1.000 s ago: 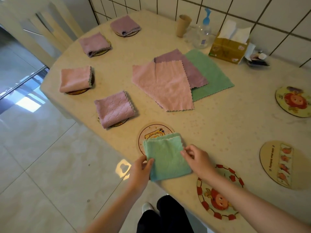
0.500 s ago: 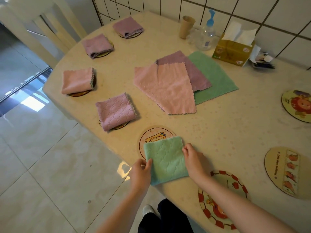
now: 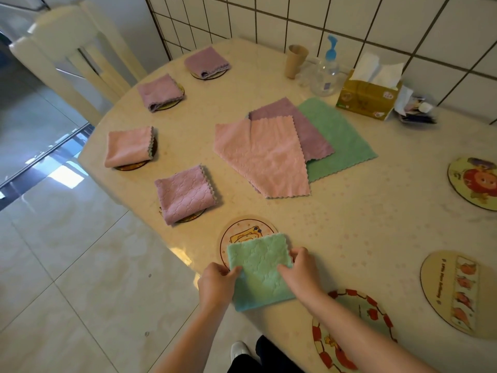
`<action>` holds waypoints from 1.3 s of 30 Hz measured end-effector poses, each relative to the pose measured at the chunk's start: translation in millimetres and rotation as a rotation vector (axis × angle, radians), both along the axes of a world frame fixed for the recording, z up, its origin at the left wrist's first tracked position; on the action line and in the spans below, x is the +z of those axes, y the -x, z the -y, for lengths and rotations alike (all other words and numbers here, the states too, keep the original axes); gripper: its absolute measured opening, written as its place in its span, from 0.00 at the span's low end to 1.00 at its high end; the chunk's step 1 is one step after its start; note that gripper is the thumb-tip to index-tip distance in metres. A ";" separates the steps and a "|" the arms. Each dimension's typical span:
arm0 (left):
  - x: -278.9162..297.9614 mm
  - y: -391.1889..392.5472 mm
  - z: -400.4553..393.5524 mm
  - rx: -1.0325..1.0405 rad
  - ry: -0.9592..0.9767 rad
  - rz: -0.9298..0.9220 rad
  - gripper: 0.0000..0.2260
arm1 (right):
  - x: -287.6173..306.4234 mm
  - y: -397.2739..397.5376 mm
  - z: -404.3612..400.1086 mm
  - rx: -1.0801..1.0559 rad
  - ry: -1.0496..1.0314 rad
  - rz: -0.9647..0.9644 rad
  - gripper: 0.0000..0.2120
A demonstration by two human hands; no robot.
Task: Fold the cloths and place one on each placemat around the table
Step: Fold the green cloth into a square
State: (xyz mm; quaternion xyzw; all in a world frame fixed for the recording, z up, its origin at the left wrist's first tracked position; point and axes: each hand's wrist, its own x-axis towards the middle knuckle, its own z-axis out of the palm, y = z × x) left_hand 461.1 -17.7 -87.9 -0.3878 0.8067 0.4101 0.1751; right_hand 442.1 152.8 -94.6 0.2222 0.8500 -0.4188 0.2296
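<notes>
Both hands (image 3: 259, 278) gripping green cloth (image 3: 259, 270)

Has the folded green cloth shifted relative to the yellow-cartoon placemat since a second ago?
Yes. The folded green cloth has slid further onto the yellow-cartoon placemat, away from the table edge, covering more of it.

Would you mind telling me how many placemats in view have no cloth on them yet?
3: a lion mat at far right, an oval mat below it, a red-rimmed mat beside the right forearm. More may lie outside the frame.

White tiled wall (image 3: 349, 20) with dark grout; glossy pale floor tiles (image 3: 67, 265) (bright reflection); cream chair (image 3: 70, 44).
</notes>
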 end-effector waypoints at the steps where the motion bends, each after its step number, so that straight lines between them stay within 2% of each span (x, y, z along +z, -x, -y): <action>1: 1.7 0.6 -2.3 0.009 -0.021 0.022 0.13 | 2.0 2.4 -1.4 -0.025 0.027 0.031 0.18; 4: 6.0 3.4 -9.8 0.094 -0.133 0.081 0.14 | 5.7 10.8 -7.1 0.009 0.037 0.110 0.13; 7: 13.2 4.8 -16.1 0.150 -0.244 0.102 0.10 | 6.2 18.5 -13.8 0.055 0.068 0.170 0.11; 13: 26.8 13.5 -11.1 0.217 -0.423 -0.084 0.10 | 16.3 36.5 -20.4 0.070 0.225 0.096 0.13; 18: 36.4 29.1 -0.2 0.220 -0.392 -0.172 0.09 | 22.7 56.9 -3.9 0.113 0.242 -0.038 0.17; 22: 28.8 37.7 13.2 0.221 -0.383 -0.156 0.08 | 16.2 71.6 7.0 0.128 0.235 -0.039 0.18; 25: 15.1 44.1 20.8 0.158 -0.321 -0.122 0.06 | 6.4 77.2 7.2 0.134 0.195 -0.042 0.18; 29: 0.3 49.3 28.6 -0.046 -0.035 -0.108 0.06 | -4.8 74.2 7.8 0.272 0.003 -0.047 0.18; 31: 0.4 51.5 32.8 -0.157 0.079 -0.109 0.10 | -5.0 75.0 10.2 0.326 -0.090 -0.061 0.18; 35: 10.1 64.5 46.2 -0.549 0.385 -0.115 0.29 | 2.2 88.1 8.9 0.413 -0.203 -0.001 0.20; 37: 16.0 78.6 50.4 -0.691 0.439 -0.131 0.30 | 5.3 100.6 4.6 0.409 -0.236 0.017 0.17; 39: 17.0 95.5 51.9 -0.747 0.423 -0.174 0.29 | 11.0 117.2 -2.4 0.356 -0.226 -0.015 0.15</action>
